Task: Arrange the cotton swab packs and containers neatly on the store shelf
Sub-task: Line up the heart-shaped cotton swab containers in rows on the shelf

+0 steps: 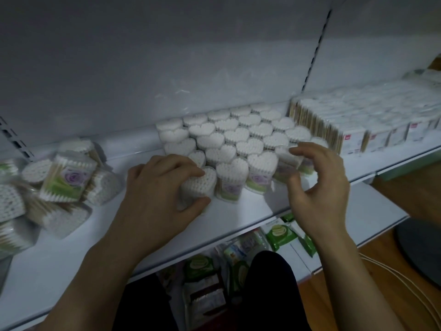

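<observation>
Heart-shaped clear containers of cotton swabs [241, 134] stand upright in tight rows on the white shelf [95, 254]. My left hand [162, 185] grips the front-left heart container [200, 185], fingers over its top and thumb at its base. My right hand [317, 185] hovers with loosely curled fingers just in front of the row's right end, holding nothing. A jumbled heap of heart containers with purple-flower labels [69, 180] lies toppled at the left. Rectangular swab packs [353, 125] are lined up at the right.
A slotted upright [315, 48] divides the shelf's back panel. Green packets [279, 232] sit on the lower shelf beneath. A wooden floor, a dark round base [420, 249] and white cables lie at the right. My dark-clothed knee [269, 290] is below the shelf edge.
</observation>
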The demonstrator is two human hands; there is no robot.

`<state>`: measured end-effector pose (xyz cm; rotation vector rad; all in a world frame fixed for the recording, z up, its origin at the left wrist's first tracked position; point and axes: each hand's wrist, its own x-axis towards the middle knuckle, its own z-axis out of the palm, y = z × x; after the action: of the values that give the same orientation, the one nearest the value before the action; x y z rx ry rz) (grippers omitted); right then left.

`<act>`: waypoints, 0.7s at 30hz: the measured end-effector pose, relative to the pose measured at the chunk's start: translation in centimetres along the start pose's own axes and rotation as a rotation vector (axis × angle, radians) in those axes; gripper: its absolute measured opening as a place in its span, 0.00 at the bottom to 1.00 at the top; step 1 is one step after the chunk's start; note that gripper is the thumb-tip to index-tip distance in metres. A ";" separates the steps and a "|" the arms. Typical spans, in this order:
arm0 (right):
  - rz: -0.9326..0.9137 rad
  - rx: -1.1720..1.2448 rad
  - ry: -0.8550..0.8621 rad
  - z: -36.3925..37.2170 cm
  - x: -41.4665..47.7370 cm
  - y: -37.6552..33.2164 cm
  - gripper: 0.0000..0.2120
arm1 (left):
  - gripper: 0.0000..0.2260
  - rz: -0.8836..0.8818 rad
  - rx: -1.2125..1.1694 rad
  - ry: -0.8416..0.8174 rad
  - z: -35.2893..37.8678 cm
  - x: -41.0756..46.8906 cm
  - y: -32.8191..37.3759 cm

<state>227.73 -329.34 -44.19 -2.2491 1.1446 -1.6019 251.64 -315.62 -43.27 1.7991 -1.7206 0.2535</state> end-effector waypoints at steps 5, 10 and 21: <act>-0.088 0.035 -0.072 -0.3 1.2 -2.0 0.14 | 0.17 -0.019 -0.066 0.071 -1.7 0.1 -0.6; -0.329 0.032 -0.438 2.8 3.2 -7.8 0.14 | 0.13 -0.120 -0.027 0.175 -4.5 -2.0 -3.5; -0.790 -0.197 -1.072 10.3 5.6 -16.5 0.24 | 0.22 -0.438 0.373 -0.008 -11.0 -4.2 -8.4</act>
<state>245.53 -324.55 -35.68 -3.1670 0.1102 -0.1213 262.20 -306.44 -39.45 2.3941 -1.2966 0.3976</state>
